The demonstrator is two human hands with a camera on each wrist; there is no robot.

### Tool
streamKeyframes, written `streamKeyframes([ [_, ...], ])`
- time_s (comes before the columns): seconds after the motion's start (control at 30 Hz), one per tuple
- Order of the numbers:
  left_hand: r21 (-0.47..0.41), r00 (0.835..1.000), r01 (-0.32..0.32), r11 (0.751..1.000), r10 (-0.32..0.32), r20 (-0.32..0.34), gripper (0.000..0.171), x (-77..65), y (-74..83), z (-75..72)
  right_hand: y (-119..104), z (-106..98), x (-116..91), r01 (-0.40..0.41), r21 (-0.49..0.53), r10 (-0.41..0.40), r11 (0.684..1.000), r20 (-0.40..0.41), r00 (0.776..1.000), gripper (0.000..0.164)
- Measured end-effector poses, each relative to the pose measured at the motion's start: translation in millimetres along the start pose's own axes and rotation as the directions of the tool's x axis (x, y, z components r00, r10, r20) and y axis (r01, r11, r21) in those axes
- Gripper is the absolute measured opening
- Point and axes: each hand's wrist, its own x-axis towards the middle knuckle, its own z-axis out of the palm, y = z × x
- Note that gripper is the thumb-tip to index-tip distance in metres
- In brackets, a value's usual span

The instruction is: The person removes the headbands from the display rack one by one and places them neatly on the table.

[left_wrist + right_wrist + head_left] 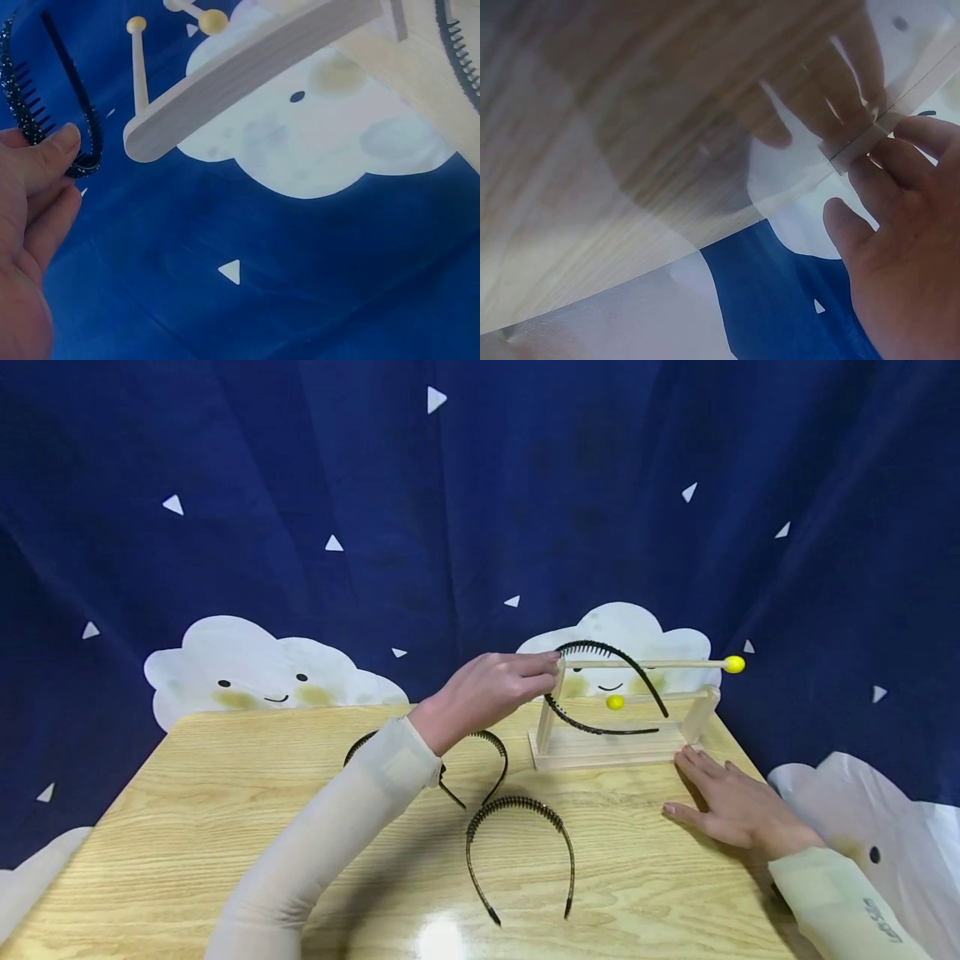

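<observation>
My left hand (495, 685) pinches a black toothed headband (617, 652) by its curved top, between thumb and fingers. The headband lies on its side in the air, both ends pointing right, overlapping the upper peg of a pale wooden stand (637, 750) in the head view. In the left wrist view, glittery specks show on the headband (10, 86). My right hand (731, 806) rests on the table with fingers spread, its fingertips at the right end of the stand's base. The right wrist view shows those fingers (881, 187) against the base.
A brown toothed headband (517, 802) lies on the table (225, 827) in front of the stand. More dark headband (495, 747) shows behind my left forearm, partly hidden. Yellow balls (734, 664) tip the stand's pegs. A blue curtain (480, 510) with clouds hangs behind.
</observation>
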Motion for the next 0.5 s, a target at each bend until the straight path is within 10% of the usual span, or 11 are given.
streamKeyframes([
  [0.5,-0.013,0.999,-0.003,1.000,0.003,0.040,0.021,-35.0,3.1,-16.4,-2,0,-1,0.002,0.008,-0.002,1.000,0.002,1.000,0.095],
])
